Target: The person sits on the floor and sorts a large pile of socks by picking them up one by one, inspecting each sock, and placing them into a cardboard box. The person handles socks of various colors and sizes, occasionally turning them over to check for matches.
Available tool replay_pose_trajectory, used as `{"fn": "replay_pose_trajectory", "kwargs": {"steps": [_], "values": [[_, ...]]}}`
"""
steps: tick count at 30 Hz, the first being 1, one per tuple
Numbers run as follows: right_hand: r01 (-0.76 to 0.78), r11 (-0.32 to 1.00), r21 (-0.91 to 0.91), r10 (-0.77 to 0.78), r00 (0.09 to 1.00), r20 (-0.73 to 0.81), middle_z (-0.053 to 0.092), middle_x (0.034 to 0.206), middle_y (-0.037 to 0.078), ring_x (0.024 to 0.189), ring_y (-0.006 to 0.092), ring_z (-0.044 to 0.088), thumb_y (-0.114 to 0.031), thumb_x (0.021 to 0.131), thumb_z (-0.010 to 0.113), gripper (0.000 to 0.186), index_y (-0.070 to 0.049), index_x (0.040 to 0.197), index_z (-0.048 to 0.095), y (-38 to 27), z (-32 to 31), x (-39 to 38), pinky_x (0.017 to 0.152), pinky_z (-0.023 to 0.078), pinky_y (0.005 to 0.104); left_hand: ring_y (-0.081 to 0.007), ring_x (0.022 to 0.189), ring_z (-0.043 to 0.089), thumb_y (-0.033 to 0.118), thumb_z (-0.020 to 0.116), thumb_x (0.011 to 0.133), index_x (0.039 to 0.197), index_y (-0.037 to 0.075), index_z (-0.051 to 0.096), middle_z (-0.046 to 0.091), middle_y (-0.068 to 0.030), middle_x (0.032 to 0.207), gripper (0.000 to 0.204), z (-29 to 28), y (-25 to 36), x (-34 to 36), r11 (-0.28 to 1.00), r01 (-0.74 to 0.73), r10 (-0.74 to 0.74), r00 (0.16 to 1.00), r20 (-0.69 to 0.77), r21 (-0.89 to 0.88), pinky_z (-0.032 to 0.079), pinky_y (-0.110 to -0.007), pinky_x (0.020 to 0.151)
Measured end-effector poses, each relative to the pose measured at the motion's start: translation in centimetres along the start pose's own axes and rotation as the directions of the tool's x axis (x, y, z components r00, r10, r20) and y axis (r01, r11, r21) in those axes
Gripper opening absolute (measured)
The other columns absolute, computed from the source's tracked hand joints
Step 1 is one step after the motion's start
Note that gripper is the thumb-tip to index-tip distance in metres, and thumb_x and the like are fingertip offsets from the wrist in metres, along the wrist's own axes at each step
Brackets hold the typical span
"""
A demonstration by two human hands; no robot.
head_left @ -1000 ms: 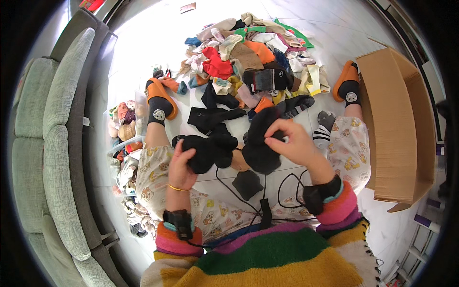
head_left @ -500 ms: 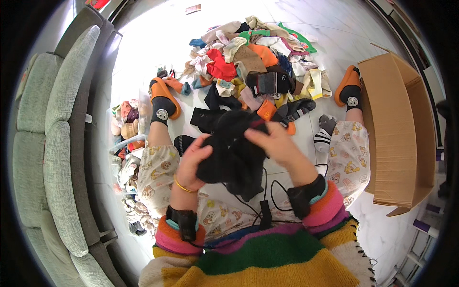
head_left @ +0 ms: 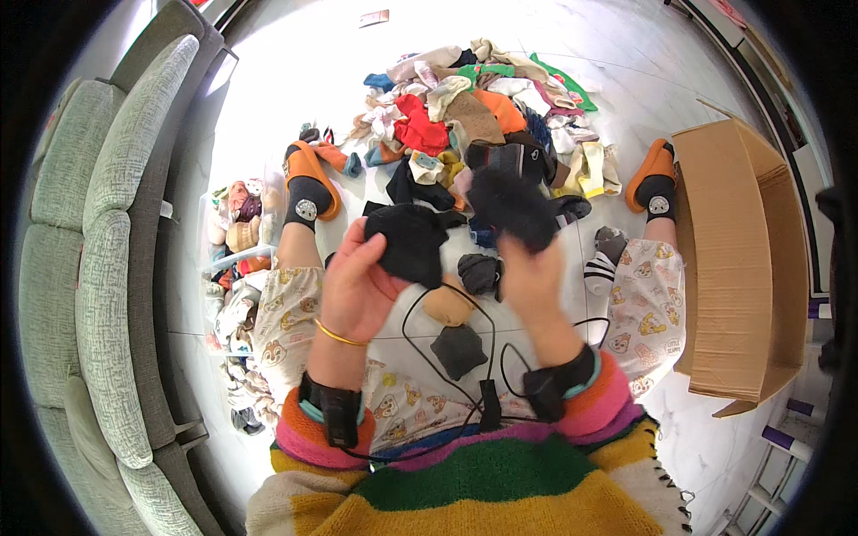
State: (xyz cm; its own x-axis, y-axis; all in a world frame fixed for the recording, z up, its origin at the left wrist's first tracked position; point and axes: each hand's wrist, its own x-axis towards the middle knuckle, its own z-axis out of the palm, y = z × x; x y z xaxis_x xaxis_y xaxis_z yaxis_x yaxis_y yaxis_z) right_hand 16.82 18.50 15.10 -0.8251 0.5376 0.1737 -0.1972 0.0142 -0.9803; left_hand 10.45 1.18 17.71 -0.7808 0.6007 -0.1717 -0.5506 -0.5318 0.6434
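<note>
My left hand (head_left: 353,290) is closed on a black sock (head_left: 409,239), its thumb lying over the cloth. To the right, my right hand (head_left: 534,290) grips another dark sock (head_left: 514,205), slightly smeared by motion. The two socks are apart, raised in front of a large heap of mixed socks (head_left: 420,125) on the floor. Between and below my hands lie a dark balled sock (head_left: 481,274), a tan bundle (head_left: 447,306) and a dark grey bundle (head_left: 458,351).
Clear plastic bins (head_left: 271,219) filled with rolled socks stand beside my left leg. On the right is an open cardboard box (head_left: 728,268); grey and striped socks (head_left: 601,268) lie by my right leg. A black cable (head_left: 490,406) loops between my legs. A grey sofa (head_left: 58,295) lines the left.
The black bunch that both hands held together is now parted into one sock per hand. My right hand has moved right, uncovering the bundles on the floor between my legs.
</note>
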Motion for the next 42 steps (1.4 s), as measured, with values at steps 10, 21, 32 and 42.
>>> {"fn": "replay_pose_trajectory", "kwargs": {"steps": [10,21,32,42], "values": [[-0.462,0.723,0.515,0.274,0.875,0.4,0.055,0.109,0.008,0.101,0.0206,0.051,-0.003,0.079,0.048,0.029,-0.001,0.107,0.054,3.2,-0.5,-0.5,0.085,0.042,0.0304,-0.0237,0.092,0.059,0.013,0.043,0.087,0.109,0.003,0.047,0.058,-0.015,0.101,0.025,-0.1,-0.9,-0.3,0.797,-0.091,0.024,0.992,0.12,0.597,0.049,-0.032,0.076],[0.08,0.995,0.065,-0.097,0.496,0.863,0.059,0.085,0.015,0.086,0.0328,0.057,-0.012,0.052,0.067,0.045,0.001,0.094,0.055,1.1,-1.8,-3.3,0.094,0.034,0.042,-0.0224,0.104,0.051,0.048,0.038,0.085,0.125,0.003,0.037,0.048,-0.012,0.119,0.06,-3.8,-6.9,-2.7,0.886,0.436,-0.433,0.9,0.052,-0.156,0.043,-0.033,0.085],[-0.354,0.935,0.029,0.204,0.603,0.771,0.059,0.092,0.008,0.086,0.0147,0.056,-0.001,0.056,0.053,0.04,-0.001,0.095,0.056,-0.8,-3.2,-4.6,0.077,0.043,0.0262,-0.025,0.097,0.055,0.006,0.045,0.077,0.119,0.0,0.041,0.052,-0.0149,0.111,0.043,-5.9,-10.4,-2.7,0.919,0.143,-0.182,0.98,-0.075,-0.367,0.046,-0.035,0.085],[-0.292,0.928,-0.23,0.276,0.125,0.953,0.059,0.096,0.012,0.09,0.0222,0.056,-0.011,0.059,0.056,0.062,-0.007,0.12,0.044,-0.5,-2.8,-4.9,0.08,0.042,0.0296,-0.0231,0.091,0.057,0.003,0.039,0.082,0.107,0.003,0.049,0.056,-0.0118,0.1,0.028,-8.6,-11.5,-1.3,0.977,0.103,-0.152,0.95,-0.273,-0.187,0.05,-0.035,0.075]]}}
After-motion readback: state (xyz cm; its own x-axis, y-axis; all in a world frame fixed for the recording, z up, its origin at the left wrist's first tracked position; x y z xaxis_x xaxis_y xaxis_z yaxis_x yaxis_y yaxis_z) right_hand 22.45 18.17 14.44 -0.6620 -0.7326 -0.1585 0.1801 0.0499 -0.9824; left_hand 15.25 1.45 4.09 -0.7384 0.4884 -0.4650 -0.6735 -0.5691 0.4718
